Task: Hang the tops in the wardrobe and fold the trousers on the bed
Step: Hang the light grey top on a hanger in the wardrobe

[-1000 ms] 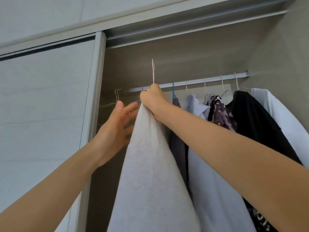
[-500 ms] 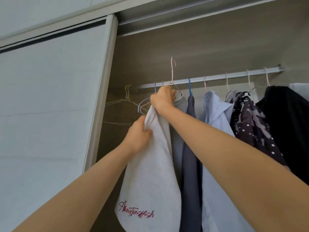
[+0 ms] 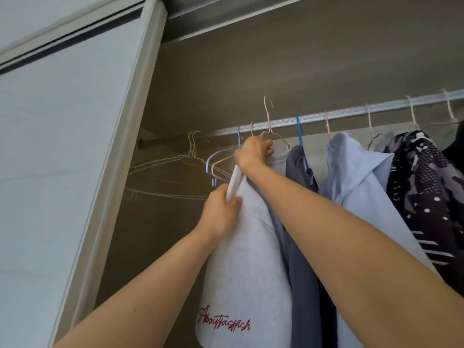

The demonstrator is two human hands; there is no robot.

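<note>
from the head camera, the right hand (image 3: 253,151) is curling tightly round the collar of a pale grey sweatshirt top with red embroidered script (image 3: 246,259), gripping it together with the neck of a thin pink wire hanger (image 3: 266,114). the hanger's hook is standing up above the silver wardrobe rail (image 3: 351,114) rather than resting on it. the left hand (image 3: 221,209) is pinching the top's folded edge just below. the top is hanging at the left end of the row, touching a slate grey garment (image 3: 301,222), with a light blue shirt (image 3: 356,177) and a dark patterned blouse (image 3: 421,184) beyond. bare wire hangers (image 3: 190,156) are hanging beside the white sliding door (image 3: 62,146).
</note>
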